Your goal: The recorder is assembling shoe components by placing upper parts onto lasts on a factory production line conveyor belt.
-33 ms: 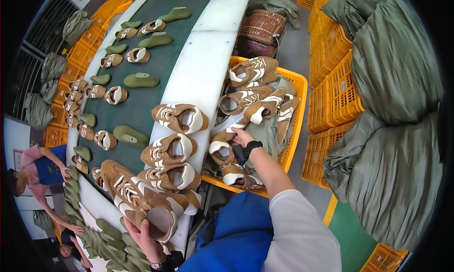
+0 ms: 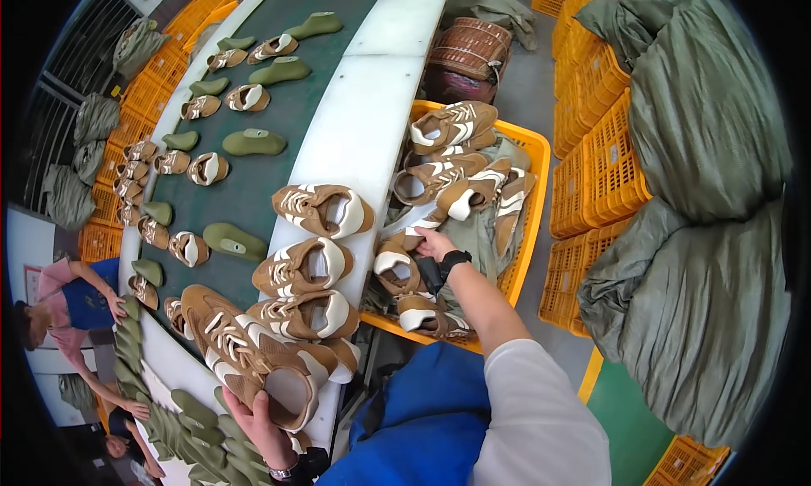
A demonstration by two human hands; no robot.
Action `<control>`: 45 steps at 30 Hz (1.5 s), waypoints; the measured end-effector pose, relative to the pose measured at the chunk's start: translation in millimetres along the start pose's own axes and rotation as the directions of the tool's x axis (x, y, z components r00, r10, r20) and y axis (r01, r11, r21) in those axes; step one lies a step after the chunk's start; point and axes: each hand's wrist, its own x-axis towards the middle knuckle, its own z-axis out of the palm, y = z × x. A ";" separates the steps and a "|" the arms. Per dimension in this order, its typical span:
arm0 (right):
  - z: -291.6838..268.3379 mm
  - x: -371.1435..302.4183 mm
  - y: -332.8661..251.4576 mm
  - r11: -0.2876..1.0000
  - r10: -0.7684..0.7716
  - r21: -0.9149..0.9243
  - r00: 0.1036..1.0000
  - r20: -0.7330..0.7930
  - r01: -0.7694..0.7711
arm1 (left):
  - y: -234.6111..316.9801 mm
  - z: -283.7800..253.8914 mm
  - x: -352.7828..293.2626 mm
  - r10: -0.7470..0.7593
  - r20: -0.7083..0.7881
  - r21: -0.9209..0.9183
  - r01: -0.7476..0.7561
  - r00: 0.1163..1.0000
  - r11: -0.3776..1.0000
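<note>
My left hand (image 2: 260,425) is closed round the heel of a brown-and-white sneaker (image 2: 241,351), held above the near end of the white table ledge. More of these sneakers (image 2: 325,210) stand in a row along that ledge, just beyond it. On the right, my right hand (image 2: 435,245) reaches into a yellow crate (image 2: 534,224) with its fingers closed on a brown-and-white sneaker (image 2: 407,235), partly hidden by other shoes. Several sneakers (image 2: 452,127) lie heaped in the crate on grey-green cloth (image 2: 477,243).
A green conveyor belt (image 2: 283,161) carries green shoe lasts (image 2: 253,143) and sneakers. More lasts pile up at lower left (image 2: 198,431), where co-workers' arms (image 2: 93,283) reach in. Stacked orange crates (image 2: 591,182) and grey-green cloth covers (image 2: 710,114) line the right. A wicker basket (image 2: 470,48) stands beyond the crate.
</note>
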 end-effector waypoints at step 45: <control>-5.1 -175.6 -87.3 -0.178 -0.547 -0.880 0.699 0.461 0.441 | -6.9 -18.5 -4.5 0.254 -0.107 0.196 -0.230 0.961 0.953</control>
